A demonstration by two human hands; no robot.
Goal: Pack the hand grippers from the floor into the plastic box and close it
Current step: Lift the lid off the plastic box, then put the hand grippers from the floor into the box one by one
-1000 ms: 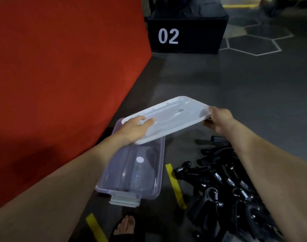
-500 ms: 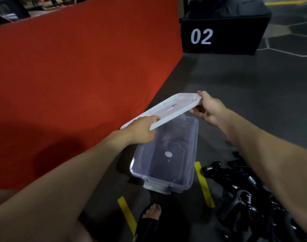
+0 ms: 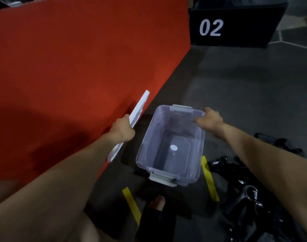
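Observation:
The clear plastic box [image 3: 149, 142] stands open on the dark floor in the middle, empty, with white latches at its near and far ends. My left hand [image 3: 122, 129] grips the white lid [image 3: 140, 106], which is tilted on edge against the red wall to the left of the box. My right hand [image 3: 208, 119] holds the box's far right rim. A pile of black hand grippers [image 3: 245, 194] with metal springs lies on the floor to the right of the box, partly hidden by my right forearm.
A red padded wall [image 3: 70, 67] runs along the left. A black block marked 02 [image 3: 233, 27] stands at the back. Yellow tape strips [image 3: 209, 179] mark the floor near the box. My foot in a black sandal [image 3: 157, 212] is just below the box.
My right hand let go of the lid and moved to the box's far rim. My left hand swung the lid off to the left, on edge against the red wall.

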